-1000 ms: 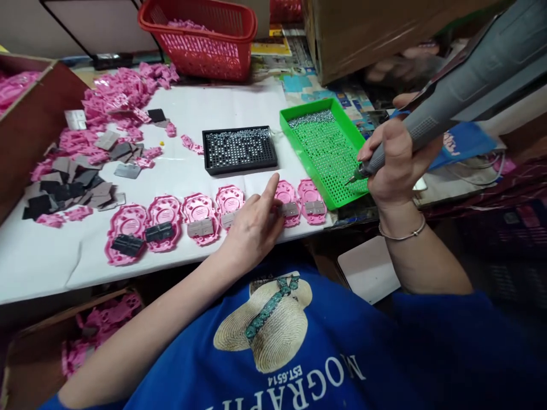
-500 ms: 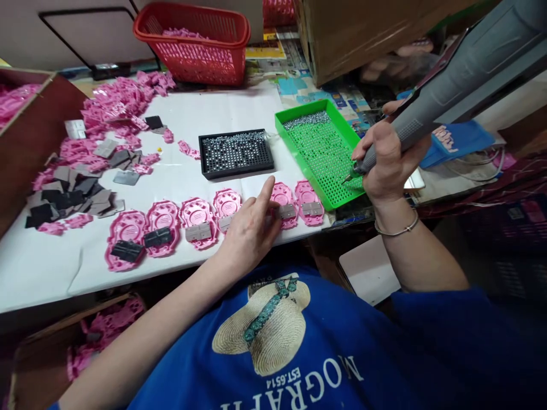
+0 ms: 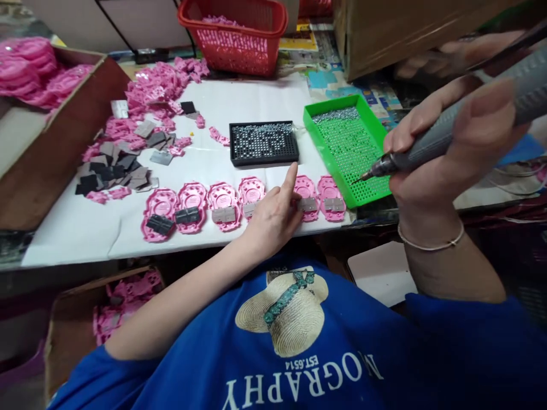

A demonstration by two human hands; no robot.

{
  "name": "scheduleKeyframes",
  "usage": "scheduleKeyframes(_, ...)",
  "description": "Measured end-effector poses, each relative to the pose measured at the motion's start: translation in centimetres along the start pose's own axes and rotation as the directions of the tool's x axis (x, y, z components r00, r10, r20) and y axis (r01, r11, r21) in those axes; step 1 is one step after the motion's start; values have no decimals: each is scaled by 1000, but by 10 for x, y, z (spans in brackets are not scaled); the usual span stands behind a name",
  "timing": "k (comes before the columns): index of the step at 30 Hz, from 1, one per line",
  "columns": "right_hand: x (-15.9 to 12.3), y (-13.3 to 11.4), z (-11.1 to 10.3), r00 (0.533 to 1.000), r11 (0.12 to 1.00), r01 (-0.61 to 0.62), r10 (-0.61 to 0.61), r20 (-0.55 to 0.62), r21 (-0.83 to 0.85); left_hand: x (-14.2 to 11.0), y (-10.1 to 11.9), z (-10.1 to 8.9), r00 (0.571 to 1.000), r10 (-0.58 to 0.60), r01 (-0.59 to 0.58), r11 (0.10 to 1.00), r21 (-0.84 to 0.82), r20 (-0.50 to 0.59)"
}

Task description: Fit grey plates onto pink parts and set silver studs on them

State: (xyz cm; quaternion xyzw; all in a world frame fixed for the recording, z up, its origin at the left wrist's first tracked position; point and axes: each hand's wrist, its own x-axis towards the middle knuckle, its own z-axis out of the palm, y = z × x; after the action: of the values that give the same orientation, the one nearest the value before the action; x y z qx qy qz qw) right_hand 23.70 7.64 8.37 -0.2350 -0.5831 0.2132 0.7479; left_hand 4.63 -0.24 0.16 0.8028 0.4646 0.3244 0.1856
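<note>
My right hand (image 3: 448, 154) is wrapped around a grey electric screwdriver (image 3: 431, 139). Its tip hangs just over the near right part of a green screw tray (image 3: 331, 111). My left hand (image 3: 276, 213) rests on a row of pink plastic parts (image 3: 222, 205) laid along the near table edge. Its index finger points forward and the other fingers curl down on one part. Small grey and black plates (image 3: 222, 215) sit on these pink parts. A black screw tray (image 3: 264, 143) lies behind the row.
A heap of loose pink parts (image 3: 158, 91) and grey plates (image 3: 115, 171) covers the left of the table. A red basket (image 3: 239, 31) stands at the back. Cardboard boxes (image 3: 64, 142) with pink parts sit left and below. Another person's hand (image 3: 431, 62) shows at the far right.
My right hand with the screwdriver has come up and nearer the camera, its tip still over the green tray. The view has shifted left. My left hand stays on the pink row.
</note>
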Motion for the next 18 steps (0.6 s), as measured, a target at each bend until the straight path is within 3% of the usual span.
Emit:
scheduleKeyframes(6, -39, -14, 36, 948, 942, -280, 242, 206, 182, 1, 2, 1, 1000, -14, 14, 1000, -17, -1)
scheduleKeyframes(11, -53, -3, 44, 932, 944, -313, 283, 225, 109, 1, 2, 2, 999, 12, -13, 999, -40, -33)
scheduleKeyframes(15, -53, 1, 46, 941, 927, -290, 230, 249, 237, 1, 1, 3, 1000, -10, 10, 999, -47, -8)
scheduleKeyframes(18, -53, -2, 46, 922, 915, -338, 274, 275, 221, 1, 2, 2, 999, -36, 37, 998, -52, 10)
